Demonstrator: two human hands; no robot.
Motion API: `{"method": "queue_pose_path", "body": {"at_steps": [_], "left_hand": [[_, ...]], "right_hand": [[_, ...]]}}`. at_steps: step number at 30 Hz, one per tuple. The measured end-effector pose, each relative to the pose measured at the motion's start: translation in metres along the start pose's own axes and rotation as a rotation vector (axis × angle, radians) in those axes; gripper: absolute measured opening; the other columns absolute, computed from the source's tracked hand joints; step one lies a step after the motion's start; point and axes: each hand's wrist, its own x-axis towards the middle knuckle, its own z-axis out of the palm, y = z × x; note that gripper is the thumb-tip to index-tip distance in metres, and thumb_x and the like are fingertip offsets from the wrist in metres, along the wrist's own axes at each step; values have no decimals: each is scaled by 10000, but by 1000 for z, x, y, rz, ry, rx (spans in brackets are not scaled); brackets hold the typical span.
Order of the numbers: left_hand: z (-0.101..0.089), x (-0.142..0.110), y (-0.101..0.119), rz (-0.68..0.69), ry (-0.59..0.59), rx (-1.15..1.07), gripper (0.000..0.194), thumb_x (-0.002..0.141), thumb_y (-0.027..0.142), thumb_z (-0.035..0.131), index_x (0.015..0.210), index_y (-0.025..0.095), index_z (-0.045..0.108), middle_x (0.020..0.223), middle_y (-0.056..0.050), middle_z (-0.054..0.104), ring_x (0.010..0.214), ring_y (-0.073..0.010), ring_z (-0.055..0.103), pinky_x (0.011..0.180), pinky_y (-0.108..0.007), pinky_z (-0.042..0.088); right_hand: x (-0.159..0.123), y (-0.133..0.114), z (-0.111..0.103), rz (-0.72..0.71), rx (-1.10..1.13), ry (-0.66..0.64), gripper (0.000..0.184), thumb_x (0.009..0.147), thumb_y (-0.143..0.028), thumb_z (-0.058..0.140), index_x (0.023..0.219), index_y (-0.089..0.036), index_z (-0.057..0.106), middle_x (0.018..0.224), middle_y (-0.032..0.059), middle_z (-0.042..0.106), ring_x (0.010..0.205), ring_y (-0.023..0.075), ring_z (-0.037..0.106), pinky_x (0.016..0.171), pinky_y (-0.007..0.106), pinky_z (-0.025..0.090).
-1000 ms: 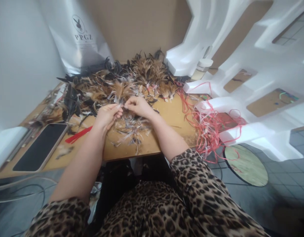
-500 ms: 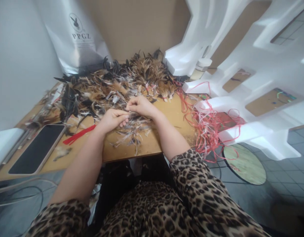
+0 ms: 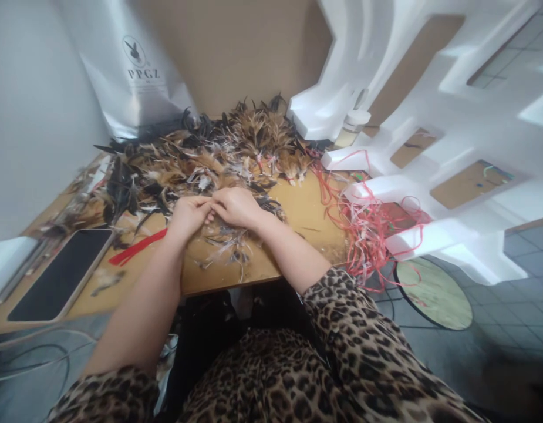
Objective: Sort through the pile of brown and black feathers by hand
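Curved brown-and-black feathers [image 3: 253, 132] lie heaped on the yellow-brown surface [image 3: 309, 205], beyond the left hand [image 3: 188, 218] and right hand [image 3: 236, 207]. These hands touch; each grip looks narrow, its content I cannot tell. One glossy silver bag [image 3: 137, 103] reads "PPGZ".

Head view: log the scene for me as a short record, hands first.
Left hand: fingers bent, meeting the right hand
Right hand: back toward the camera
In the grip: not visible
Feathers: brown and black heap beyond the hands, on the table
Red strips: on the table by the left wrist
Phone: dark screen, left end of the table
Pink strands: tangled at the table's right end
Bag: silver, printed PPGZ, behind the feathers
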Motion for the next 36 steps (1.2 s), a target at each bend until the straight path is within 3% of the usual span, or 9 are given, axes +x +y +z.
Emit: {"method": "queue_pose_path", "body": {"at_steps": [5,10,14,17,21,24,28,32,36], "left_hand": [[-3,-7,1,27,-194,153,82,624,141,636,562,175,677,467,-12,592,376,-94,501,364,-168,349],[1,-18,13,-18,-360,-55,120,648,270,715,626,152,704,525,-45,614,394,-77,490,389,-178,374],[2,-18,18,-80,-301,-313,141,621,267,751,672,144,707,548,-24,599,406,-50,472,376,-155,342],[0,-12,18,-125,-218,-474,162,604,229,758,719,129,703,555,0,575,421,-25,449,371,-123,313],[0,-5,16,-180,-111,-546,170,584,176,749,724,106,683,548,11,562,431,-14,449,382,-101,318],[1,-2,12,-163,-28,-457,131,600,182,721,696,105,673,552,1,580,434,-24,474,399,-115,345],[3,-1,6,-64,18,-153,91,630,195,665,667,111,674,527,-6,592,406,-48,476,392,-153,354],[2,-4,4,-38,-85,88,80,652,188,625,627,125,668,512,-13,595,391,-64,478,384,-171,353],[1,-13,9,-87,-379,157,136,631,232,702,563,124,655,470,-29,577,381,-74,476,373,-175,344]], "right_hand": [[3,9,-11,-4,82,-48,210,826,-271,474,756,-150,631,790,52,650,744,152,550,676,260,341],[5,28,-16,114,698,-130,199,737,-309,599,718,-111,604,642,6,597,610,91,500,621,219,379],[8,30,-8,268,940,-90,127,725,-240,568,702,-115,566,619,-18,572,561,73,480,575,202,389],[12,27,0,290,870,0,158,751,-265,549,708,-114,572,618,-33,545,572,60,450,585,186,375],[13,25,3,223,660,13,239,789,-316,521,717,-101,597,583,-37,494,559,60,397,577,190,334],[10,19,0,160,465,23,230,801,-292,506,714,-107,610,600,-23,524,572,67,414,591,195,316],[5,7,-3,60,205,20,225,820,-247,458,724,-126,621,676,17,599,620,91,463,629,221,308],[3,5,-5,31,48,-17,210,805,-242,464,724,-130,622,710,42,618,643,112,471,624,244,292],[3,17,-11,40,231,-89,165,769,-225,507,700,-120,614,655,15,592,614,94,463,615,230,315]]}}
